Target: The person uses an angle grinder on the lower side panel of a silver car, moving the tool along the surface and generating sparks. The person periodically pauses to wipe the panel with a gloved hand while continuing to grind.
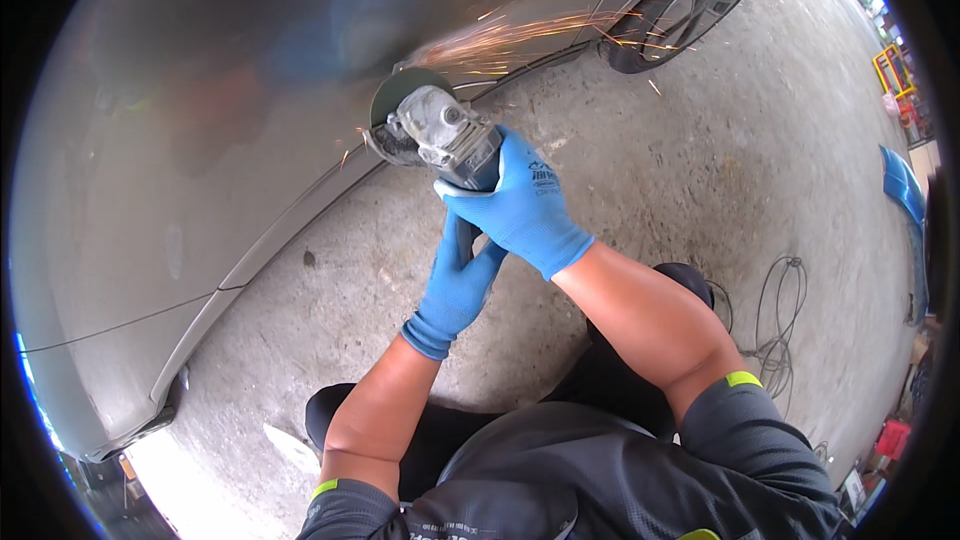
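An angle grinder (465, 152) with a grey metal head is in both my gloved hands. Its dark disc (408, 90) meets the lower side of a grey car (250, 130), and orange sparks (520, 40) stream from there to the right. Around the grinder's body near the head, my right hand (525, 205) is closed, in a blue glove. Lower down, my left hand (455, 290), also in a blue glove, is closed on the rear of the grinder; its fingertips are partly hidden. Exactly where disc and car panel touch is hard to see.
The car's wheel (700, 5) stands at the upper right, in the sparks' path. On the concrete floor (640, 160) to my right lies a coiled cable (780, 320). A blue panel (903, 185) and a red object (892, 438) sit at the far right edge.
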The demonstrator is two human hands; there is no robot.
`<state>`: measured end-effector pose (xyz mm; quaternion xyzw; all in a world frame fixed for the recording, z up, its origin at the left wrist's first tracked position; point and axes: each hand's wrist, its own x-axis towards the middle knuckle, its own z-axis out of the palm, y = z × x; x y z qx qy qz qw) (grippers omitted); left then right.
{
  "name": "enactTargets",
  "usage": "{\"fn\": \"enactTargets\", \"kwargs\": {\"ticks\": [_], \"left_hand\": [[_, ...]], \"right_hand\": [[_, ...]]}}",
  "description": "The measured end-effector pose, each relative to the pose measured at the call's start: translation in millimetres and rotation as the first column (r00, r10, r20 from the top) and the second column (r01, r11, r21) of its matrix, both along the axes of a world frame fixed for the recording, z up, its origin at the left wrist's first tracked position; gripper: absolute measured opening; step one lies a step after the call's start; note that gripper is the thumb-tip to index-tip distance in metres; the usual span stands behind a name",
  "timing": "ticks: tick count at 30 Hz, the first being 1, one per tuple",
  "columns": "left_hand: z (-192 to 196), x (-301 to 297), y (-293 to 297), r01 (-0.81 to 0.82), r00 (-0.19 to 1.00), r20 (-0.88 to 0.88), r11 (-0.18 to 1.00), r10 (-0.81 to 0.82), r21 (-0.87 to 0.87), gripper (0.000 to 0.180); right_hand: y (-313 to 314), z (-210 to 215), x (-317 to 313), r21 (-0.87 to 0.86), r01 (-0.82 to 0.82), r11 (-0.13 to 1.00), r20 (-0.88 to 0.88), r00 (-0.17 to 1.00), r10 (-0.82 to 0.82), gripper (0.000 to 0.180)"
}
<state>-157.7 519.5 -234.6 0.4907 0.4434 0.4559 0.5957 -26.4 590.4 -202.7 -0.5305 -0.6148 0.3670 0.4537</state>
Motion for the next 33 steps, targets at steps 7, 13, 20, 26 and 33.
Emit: {"fn": "enactTargets", "kwargs": {"ticks": [7, 13, 20, 26, 33], "left_hand": [[0, -1, -5, 0.021, 1.0, 0.007, 1.0, -0.021, 0.014, 0.076], [7, 0, -2, 0.017, 0.999, -0.043, 0.998, -0.014, 0.063, 0.075], [-9, 1, -1, 0.001, 0.999, -0.034, 1.0, 0.0, 0.016, 0.075], [0, 5, 0, 0.011, 0.998, -0.057, 0.999, -0.009, 0.046, 0.076], [7, 4, -4, -0.023, 0.999, -0.037, 0.998, 0.025, 0.052, 0.079]], "right_hand": [[-1, 6, 1, 0.044, 0.004, 0.999, -0.008, 1.0, -0.004, 0.068], [-1, 3, -1, 0.059, 0.019, 0.998, -0.017, 1.0, -0.018, 0.067], [3, 5, 3, 0.051, -0.01, 0.999, -0.013, 1.0, 0.011, 0.067], [2, 0, 4, 0.068, 0.005, 0.998, 0.011, 1.0, -0.005, 0.067], [1, 10, 3, 0.023, -0.011, 1.0, -0.032, 0.999, 0.011, 0.07]]}}
